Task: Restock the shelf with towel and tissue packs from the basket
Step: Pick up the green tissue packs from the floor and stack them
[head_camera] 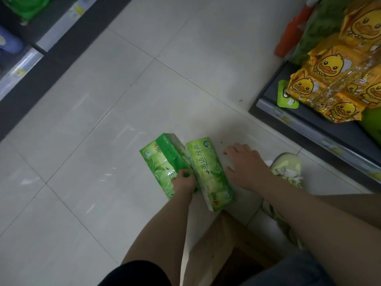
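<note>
Two green tissue packs stand side by side on the pale floor tiles. My left hand (184, 180) grips the plastic wrap of the left green pack (162, 159). The right green pack (208, 168) leans beside it, printed face up. To its right my right hand (245, 164) hovers with fingers spread and relaxed, holding nothing, just off the pack's side. The lower shelf (305, 120) at the right carries yellow duck-print tissue packs (334, 83). A brown cardboard-coloured container (214, 250) sits near my knees, its contents hidden.
A dark shelf unit (31, 65) with blue and green goods runs along the upper left. An orange pack (290, 32) stands at the right shelf's far end. My pale green shoe (286, 168) is by the right shelf base. A green tag (285, 98) sits on the shelf edge.
</note>
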The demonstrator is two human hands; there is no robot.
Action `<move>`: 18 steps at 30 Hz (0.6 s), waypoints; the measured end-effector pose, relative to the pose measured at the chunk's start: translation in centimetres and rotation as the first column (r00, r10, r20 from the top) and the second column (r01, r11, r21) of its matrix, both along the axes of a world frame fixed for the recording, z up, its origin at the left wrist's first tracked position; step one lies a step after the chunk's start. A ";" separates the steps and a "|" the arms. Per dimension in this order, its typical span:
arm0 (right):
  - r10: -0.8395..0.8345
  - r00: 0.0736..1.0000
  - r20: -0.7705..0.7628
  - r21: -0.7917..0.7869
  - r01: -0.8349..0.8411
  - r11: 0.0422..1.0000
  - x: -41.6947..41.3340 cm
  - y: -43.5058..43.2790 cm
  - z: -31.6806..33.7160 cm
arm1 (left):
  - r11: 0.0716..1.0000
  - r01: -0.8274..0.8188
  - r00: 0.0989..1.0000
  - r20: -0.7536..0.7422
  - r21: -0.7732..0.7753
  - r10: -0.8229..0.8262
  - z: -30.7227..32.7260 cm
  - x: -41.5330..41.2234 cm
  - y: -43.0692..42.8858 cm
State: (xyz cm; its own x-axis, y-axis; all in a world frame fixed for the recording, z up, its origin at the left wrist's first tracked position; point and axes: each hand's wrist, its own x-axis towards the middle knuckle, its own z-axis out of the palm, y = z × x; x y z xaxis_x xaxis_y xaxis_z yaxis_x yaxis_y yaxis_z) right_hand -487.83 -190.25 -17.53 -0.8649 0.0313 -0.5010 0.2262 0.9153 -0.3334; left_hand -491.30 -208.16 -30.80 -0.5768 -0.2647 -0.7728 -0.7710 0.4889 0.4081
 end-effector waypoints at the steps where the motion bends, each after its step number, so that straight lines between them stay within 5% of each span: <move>1: -0.001 1.000 0.002 -0.002 0.001 1.000 -0.1 0.0 -0.1 | 0.999 -0.006 1.000 0.025 0.031 0.005 -0.2 0.1 -0.1; 6: -0.016 1.000 0.011 -0.029 0.016 0.999 -0.3 0.0 -0.4 | 0.979 -0.105 0.982 0.175 0.173 0.075 -1.1 0.4 0.0; 11: -0.033 0.999 0.017 -0.048 0.034 0.998 -0.3 0.0 -0.5 | 0.986 -0.051 0.990 0.139 0.159 0.029 -1.2 0.3 0.5; 14: -0.040 0.999 0.028 -0.050 0.041 0.998 -0.3 0.0 -0.5 | 0.999 0.041 0.995 0.090 0.024 -0.043 -1.0 0.4 1.2; 18: -0.047 0.998 0.031 -0.054 0.049 0.997 -0.2 0.3 -0.5 | 0.962 0.183 0.960 0.247 -0.203 -0.131 -1.0 1.0 2.0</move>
